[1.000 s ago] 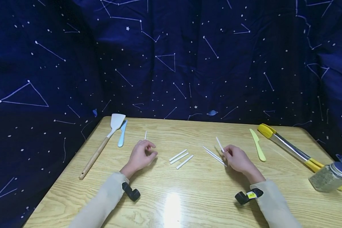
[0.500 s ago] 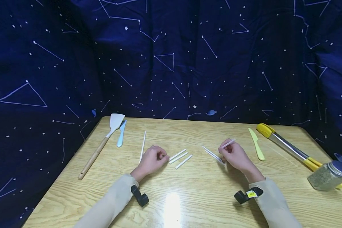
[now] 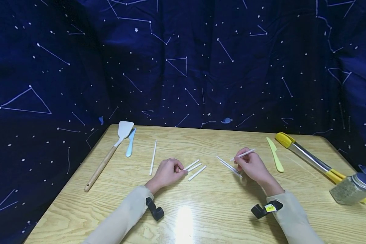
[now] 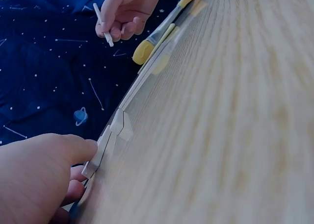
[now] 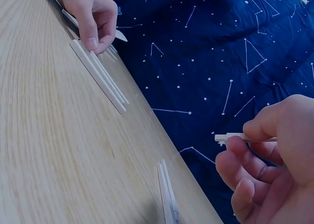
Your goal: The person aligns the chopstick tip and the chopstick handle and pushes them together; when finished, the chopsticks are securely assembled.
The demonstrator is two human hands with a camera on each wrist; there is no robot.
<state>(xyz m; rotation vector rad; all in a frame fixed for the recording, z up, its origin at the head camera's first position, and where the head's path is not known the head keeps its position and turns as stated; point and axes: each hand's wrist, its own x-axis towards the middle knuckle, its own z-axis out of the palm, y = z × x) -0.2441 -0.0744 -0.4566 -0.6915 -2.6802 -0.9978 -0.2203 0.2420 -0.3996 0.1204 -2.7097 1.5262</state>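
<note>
My right hand [image 3: 250, 165] pinches a thin white stick [image 3: 245, 154] between thumb and fingers, raised off the table; the right wrist view shows one end of this stick [image 5: 228, 136] poking out past the fingertips. Below that hand, two more white sticks [image 3: 227, 164] lie close together on the table. My left hand [image 3: 168, 172] is at the near-left ends of a group of three white sticks [image 3: 197, 172] in the middle. Its thumb and a finger pinch the end of one stick [image 4: 99, 153], which lies low along the tabletop. Another white stick [image 3: 153, 157] lies alone farther left.
On the left lie a spatula [image 3: 108, 159] with a wooden handle and a blue knife [image 3: 130, 144]. To the right are a green knife [image 3: 275, 155], yellow-tipped tongs [image 3: 311, 158] and a jar of dried herbs [image 3: 350, 189]. A starry curtain [image 3: 183, 67] hangs behind the wooden table [image 3: 219, 210].
My left hand has let go of the lone stick at left and moved right to the middle group, pinching one. My right hand has lifted its stick and turned it to point up and right.
</note>
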